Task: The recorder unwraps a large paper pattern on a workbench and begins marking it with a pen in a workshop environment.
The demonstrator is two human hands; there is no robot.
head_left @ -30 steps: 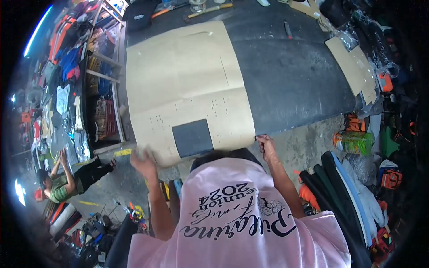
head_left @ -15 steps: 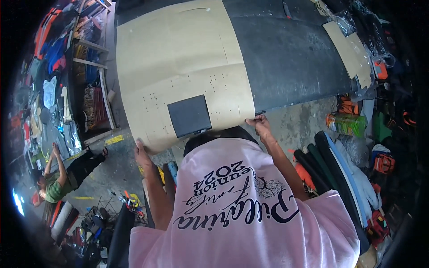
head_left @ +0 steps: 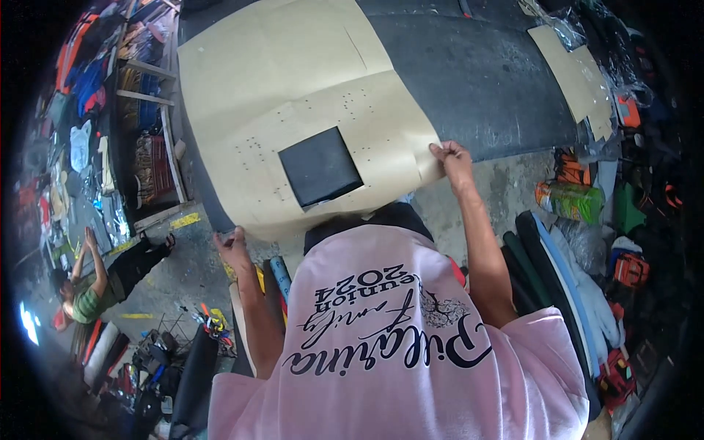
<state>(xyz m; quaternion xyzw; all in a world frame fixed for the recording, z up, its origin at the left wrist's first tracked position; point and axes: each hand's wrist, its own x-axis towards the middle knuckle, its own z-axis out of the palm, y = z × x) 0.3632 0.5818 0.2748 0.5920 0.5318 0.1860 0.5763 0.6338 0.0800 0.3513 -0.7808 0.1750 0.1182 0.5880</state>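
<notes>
A large tan paper sheet [head_left: 293,81] lies over a black-topped table [head_left: 484,81]. A square hole [head_left: 320,166] in the sheet shows the black surface beneath, and rows of small punched holes run across the paper. My right hand [head_left: 452,158] pinches the paper's near right corner. My left hand [head_left: 233,246] grips the paper's near left edge, fingers curled. My pink printed shirt fills the lower middle of the view.
A second tan piece [head_left: 576,70] lies on the table's far right. Rolled dark and blue material [head_left: 557,279] and a green packet [head_left: 572,198] are at the right. Shelves of goods [head_left: 147,147] stand left; a person [head_left: 88,286] sits on the floor beyond.
The table and paper have come closer in view. My right hand has travelled forward with the paper's corner. My left hand has stayed at the near left edge.
</notes>
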